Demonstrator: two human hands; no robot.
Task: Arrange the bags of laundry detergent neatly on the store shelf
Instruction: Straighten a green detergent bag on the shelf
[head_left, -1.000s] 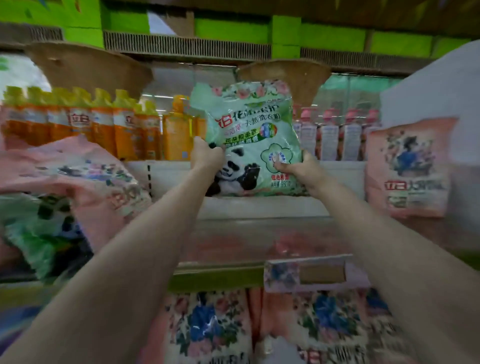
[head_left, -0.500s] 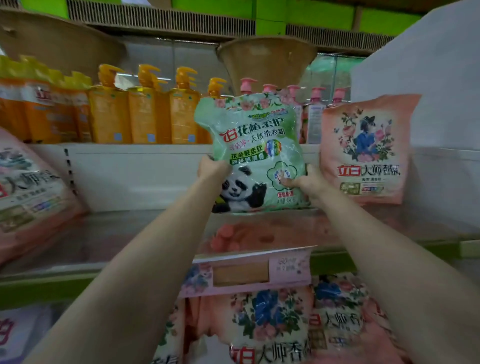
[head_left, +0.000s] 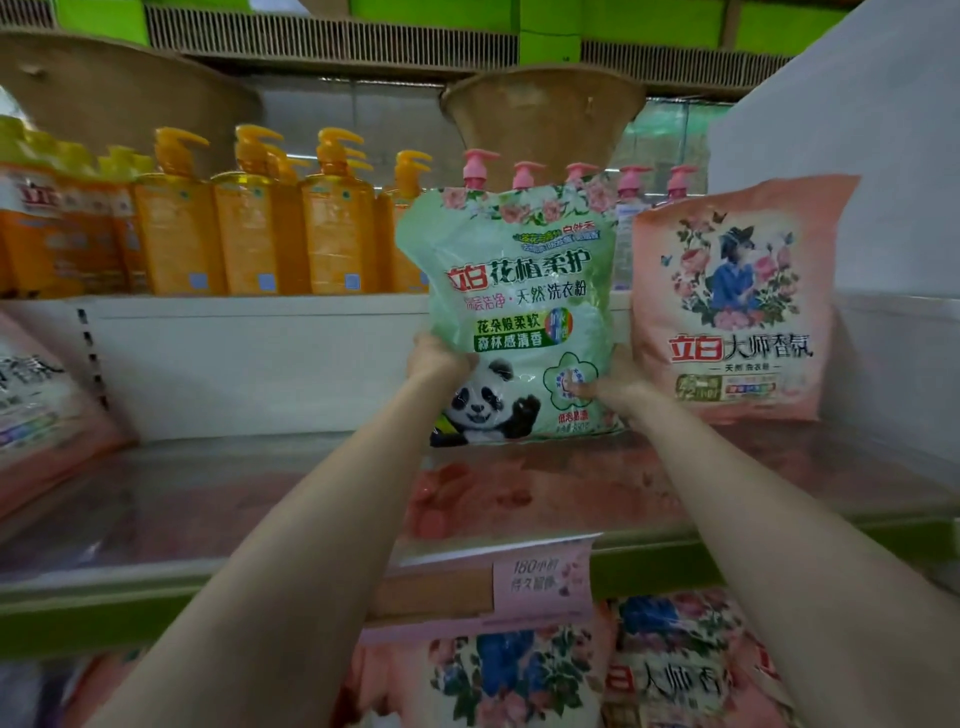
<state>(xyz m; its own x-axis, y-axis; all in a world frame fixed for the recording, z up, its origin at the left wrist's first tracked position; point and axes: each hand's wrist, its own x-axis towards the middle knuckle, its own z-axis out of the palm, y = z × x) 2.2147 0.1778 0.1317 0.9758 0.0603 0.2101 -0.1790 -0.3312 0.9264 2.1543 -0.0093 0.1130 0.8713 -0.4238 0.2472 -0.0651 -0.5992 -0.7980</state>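
Note:
A green detergent bag (head_left: 514, 291) with a panda on it stands upright at the back of the glossy shelf (head_left: 218, 499), its bottom edge at the shelf surface. My left hand (head_left: 436, 361) grips its lower left edge and my right hand (head_left: 608, 384) grips its lower right side. Just right of it a pink detergent bag (head_left: 727, 301) stands upright, nearly touching. Another pink bag (head_left: 41, 405) leans at the far left of the same shelf.
Orange pump bottles (head_left: 249, 228) and pink-capped pump bottles (head_left: 631, 182) line the shelf behind and above. A white panel (head_left: 857, 156) closes the right side. More floral bags (head_left: 519, 675) fill the shelf below, under a price tag (head_left: 540, 577).
Both hands carried the green bag rightward and down toward the pink bag, until its bottom reached the shelf. The view shifted right, so the left pile of bags left the frame.

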